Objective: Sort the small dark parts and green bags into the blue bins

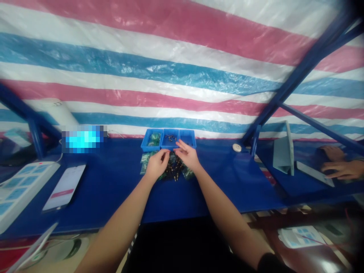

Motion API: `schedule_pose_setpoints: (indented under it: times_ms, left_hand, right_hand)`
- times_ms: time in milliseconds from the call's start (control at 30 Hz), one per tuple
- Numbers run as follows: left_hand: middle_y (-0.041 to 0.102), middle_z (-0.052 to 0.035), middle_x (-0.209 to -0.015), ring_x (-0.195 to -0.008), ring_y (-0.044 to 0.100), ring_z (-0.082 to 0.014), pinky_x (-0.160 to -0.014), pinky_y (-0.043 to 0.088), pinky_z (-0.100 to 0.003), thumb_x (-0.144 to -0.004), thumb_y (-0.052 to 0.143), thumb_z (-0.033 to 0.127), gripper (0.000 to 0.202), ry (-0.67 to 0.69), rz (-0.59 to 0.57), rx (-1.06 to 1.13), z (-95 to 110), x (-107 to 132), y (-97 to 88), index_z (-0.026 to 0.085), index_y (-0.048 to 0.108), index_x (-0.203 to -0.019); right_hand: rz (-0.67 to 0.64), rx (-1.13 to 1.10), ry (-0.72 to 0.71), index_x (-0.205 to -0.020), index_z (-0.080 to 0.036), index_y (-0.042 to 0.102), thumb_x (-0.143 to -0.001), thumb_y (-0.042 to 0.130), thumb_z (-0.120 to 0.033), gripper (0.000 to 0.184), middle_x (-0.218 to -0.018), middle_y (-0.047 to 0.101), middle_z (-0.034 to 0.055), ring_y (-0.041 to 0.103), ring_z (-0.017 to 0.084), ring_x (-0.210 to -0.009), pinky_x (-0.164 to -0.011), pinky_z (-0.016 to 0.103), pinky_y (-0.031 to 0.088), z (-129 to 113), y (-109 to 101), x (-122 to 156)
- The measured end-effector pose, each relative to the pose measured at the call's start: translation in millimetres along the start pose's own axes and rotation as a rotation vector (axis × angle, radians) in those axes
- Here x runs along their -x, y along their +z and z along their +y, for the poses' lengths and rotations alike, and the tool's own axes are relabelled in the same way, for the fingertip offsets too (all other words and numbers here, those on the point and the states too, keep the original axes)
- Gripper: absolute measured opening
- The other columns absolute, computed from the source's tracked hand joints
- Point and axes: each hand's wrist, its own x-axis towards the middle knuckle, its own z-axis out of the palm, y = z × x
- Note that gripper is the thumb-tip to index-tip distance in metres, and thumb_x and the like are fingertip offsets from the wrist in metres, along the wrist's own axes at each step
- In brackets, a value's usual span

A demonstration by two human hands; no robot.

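My left hand (157,165) is over the near side of a pile of small black and gold metal-tipped parts (174,170), thumb and forefinger pinched together. Whatever lies in that pinch is too small to make out. Close beside it, my right hand (189,155) hovers at the pile's right edge, fingers stretched out and apart, with the thumb mostly hidden. Clear green-tinted plastic bags (145,159) lie around the pile. Right behind the hands stands a blue three-part tray (146,146): green bagged items at left, small dark parts in the middle, and the right compartment partly covered by my fingers.
A phone (65,187) and a white power strip (24,189) lie on the blue table (113,189) at left. A round whitish object (237,148) sits at right, near a blue frame post (255,140). Beyond it, another person's hands (342,168) rest by a tablet stand (283,151).
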Motion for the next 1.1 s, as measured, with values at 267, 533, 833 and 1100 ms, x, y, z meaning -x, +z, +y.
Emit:
schedule_pose_setpoints:
  times_ms: [267,533,833,1100]
  left_hand:
    - [0.071,-0.0003,-0.084,-0.062,0.061,-0.0129,-0.064,0.045,-0.024,-0.094,0.046,0.037,0.027,-0.021,-0.035,-0.004,0.5,0.2,-0.4,0.022,0.066,-0.102]
    - [0.071,-0.0008,-0.084,-0.062,0.061,-0.0133,-0.064,0.046,-0.024,-0.094,0.045,0.039,0.028,-0.015,-0.032,-0.013,2.1,-0.4,-0.3,0.021,0.067,-0.101]
    - [0.071,-0.0015,-0.083,-0.063,0.062,-0.0135,-0.065,0.047,-0.024,-0.094,0.045,0.039,0.029,-0.003,-0.034,-0.018,3.5,-0.7,-0.7,0.021,0.066,-0.101]
    - [0.07,-0.0007,-0.08,-0.062,0.062,-0.0136,-0.064,0.046,-0.024,-0.093,0.046,0.038,0.028,-0.01,-0.044,-0.022,2.6,-0.7,0.1,0.021,0.066,-0.101]
  right_hand:
    - [0.03,0.682,0.026,-0.093,-0.021,0.074,-0.08,0.061,-0.023,0.019,-0.086,0.074,0.0029,0.066,0.017,-0.076,-0.08,0.03,0.052,1.3,-36.0,2.5]
    - [-0.166,0.976,-0.056,-0.097,-0.021,0.074,-0.083,0.063,-0.031,0.021,-0.084,0.068,0.0055,0.058,0.019,-0.085,-0.083,0.03,0.044,-3.8,-18.1,8.2]
    - [-0.106,1.114,0.023,-0.116,-0.022,0.069,-0.088,0.058,-0.036,0.033,-0.095,0.068,0.009,0.058,0.022,-0.09,-0.085,0.032,0.042,4.4,0.1,6.2]
    - [-0.11,1.079,0.012,-0.101,-0.022,0.073,-0.09,0.056,-0.031,0.022,-0.092,0.068,0.0069,0.057,0.021,-0.09,-0.087,0.032,0.041,10.1,2.9,1.4]
